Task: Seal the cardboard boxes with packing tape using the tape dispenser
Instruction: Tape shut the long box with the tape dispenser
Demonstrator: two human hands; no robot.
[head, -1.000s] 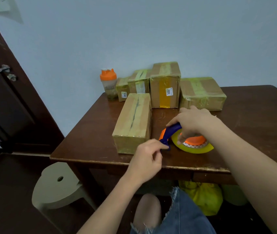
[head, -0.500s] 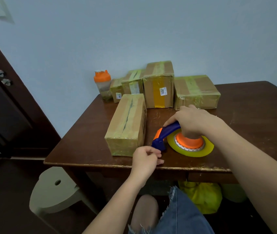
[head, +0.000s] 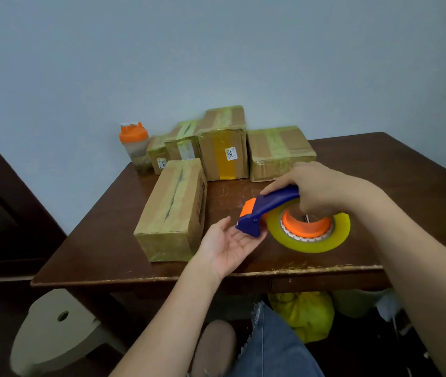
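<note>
Since the earlier frame the left hand (head: 230, 244) has turned palm up and opened, and the tape dispenser (head: 292, 217) has tipped up off the wooden table (head: 407, 191) at its near-left end. The right hand (head: 322, 186) is wrapping its fingers around the blue handle, closed firmly on it, with the yellowish tape roll (head: 311, 240) and orange hub showing below. The left hand is lying flat and spread, holding nothing, its fingertips just under the dispenser's blue and orange cutter head; whether they are touching it cannot be told. Just left of the hands, a long cardboard box (head: 174, 210) is lying lengthwise, a dark seam line running down its taped top. At the far side four more taped boxes are standing close together: a tall box (head: 224, 148), a wide box (head: 279, 151) to its right, and two small boxes (head: 173, 151) to its left. An orange-lidded shaker bottle (head: 135, 146) is standing at the far-left corner.
</note>
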